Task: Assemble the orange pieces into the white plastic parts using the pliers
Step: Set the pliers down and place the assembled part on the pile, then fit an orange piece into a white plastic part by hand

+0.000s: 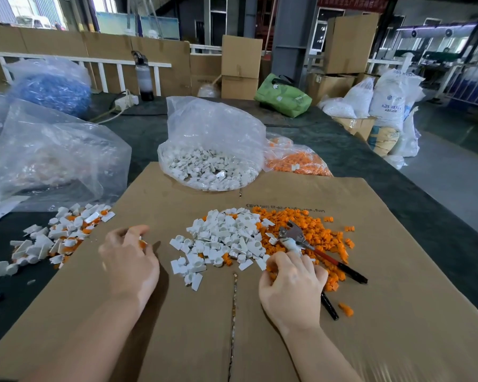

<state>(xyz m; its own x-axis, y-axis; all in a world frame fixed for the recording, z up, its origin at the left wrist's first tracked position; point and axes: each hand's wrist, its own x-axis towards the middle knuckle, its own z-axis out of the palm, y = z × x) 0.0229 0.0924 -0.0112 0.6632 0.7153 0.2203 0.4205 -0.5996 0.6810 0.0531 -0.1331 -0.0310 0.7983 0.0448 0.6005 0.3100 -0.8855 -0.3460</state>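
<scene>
Orange pieces point(312, 238) lie in a loose heap on a flattened cardboard sheet point(177, 312) that covers the worktop point(356, 161), with the white plastic parts point(226, 238) piled just to their left, the two heaps touching. The pliers point(301, 239) rest across the orange heap, metal head up and away from the person, red and black handles running back under the right hand point(293, 285). That hand's grip is curled over the near edge of the orange heap and the handles; whether it actually clasps them I cannot tell. The left hand point(129, 257) sits on the cardboard left of the white heap, fingers bent in a pinching grip on something small and orange, blurred. Further left, a scatter of joined white-and-orange parts point(55, 235) spills off the cardboard. Behind the heaps stand a clear bag of white parts point(210, 150) and a bag of orange pieces point(295, 159).
</scene>
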